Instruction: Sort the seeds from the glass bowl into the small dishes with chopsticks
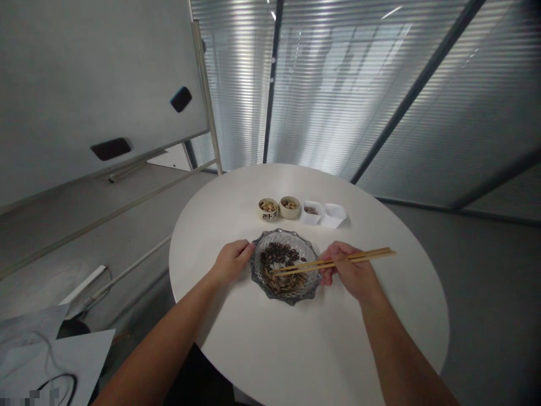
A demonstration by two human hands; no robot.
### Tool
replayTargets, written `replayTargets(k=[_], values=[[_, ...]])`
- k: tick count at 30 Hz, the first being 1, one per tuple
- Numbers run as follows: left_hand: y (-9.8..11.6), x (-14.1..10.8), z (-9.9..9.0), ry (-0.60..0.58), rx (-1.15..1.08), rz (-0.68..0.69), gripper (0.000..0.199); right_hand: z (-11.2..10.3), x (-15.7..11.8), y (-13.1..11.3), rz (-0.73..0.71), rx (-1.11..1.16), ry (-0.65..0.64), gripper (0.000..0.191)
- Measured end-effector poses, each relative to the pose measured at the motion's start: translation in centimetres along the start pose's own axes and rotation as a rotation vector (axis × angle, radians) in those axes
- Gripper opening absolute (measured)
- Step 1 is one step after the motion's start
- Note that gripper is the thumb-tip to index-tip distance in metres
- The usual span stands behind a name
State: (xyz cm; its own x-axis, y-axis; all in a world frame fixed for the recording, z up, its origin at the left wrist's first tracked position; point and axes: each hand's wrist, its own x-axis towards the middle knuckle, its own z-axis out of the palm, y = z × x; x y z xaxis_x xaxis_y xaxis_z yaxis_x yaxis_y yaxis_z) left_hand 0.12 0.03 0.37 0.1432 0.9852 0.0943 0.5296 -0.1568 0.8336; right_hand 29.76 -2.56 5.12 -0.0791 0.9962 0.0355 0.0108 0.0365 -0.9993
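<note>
At the left, the left hand (231,261) pinches the rim of a scalloped glass bowl (291,299), thumb at the edge; how its other fingers lie underneath cannot be told. The bowl rests on the round, smooth white surface (313,349), its cut walls catching grey light. Inside, rounded, dark brown seeds (279,251) gather on the far side, and slim, tan-striped seeds (284,286) on the near side, the two meeting around the middle.

Behind the bowl, from left to right, stand a cream cup with dark lettering (267,216) and a plainer cream cup (289,213), both with pale brown, nut-like pieces, then a white angular dish (307,219) with small brownish bits and a second white dish (335,215) just beside it.

At the right, the right hand (347,269) has its fingers pressed around wooden chopsticks (374,255), their tips low among the seeds. The step looks like picking or sorting; whether a seed is pinched cannot be told. Seeds this small and slick would call for a light, even squeeze and a steady bowl.
</note>
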Motion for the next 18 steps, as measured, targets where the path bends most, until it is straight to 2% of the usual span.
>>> replayTargets(k=[4,8,18], values=[[0.0,0.0,-0.1,-0.002,0.005,0.004,0.048,0.4,0.0,0.6,-0.043,0.042,0.077,0.053],[-0.1,0.0,-0.1,-0.005,0.004,0.005,0.049,0.4,0.2,1.0,-0.066,0.069,0.089,0.051],[-0.2,0.0,0.1,0.001,-0.02,-0.004,0.047,-1.4,-0.4,0.2,-0.106,-0.041,-0.082,0.04]])
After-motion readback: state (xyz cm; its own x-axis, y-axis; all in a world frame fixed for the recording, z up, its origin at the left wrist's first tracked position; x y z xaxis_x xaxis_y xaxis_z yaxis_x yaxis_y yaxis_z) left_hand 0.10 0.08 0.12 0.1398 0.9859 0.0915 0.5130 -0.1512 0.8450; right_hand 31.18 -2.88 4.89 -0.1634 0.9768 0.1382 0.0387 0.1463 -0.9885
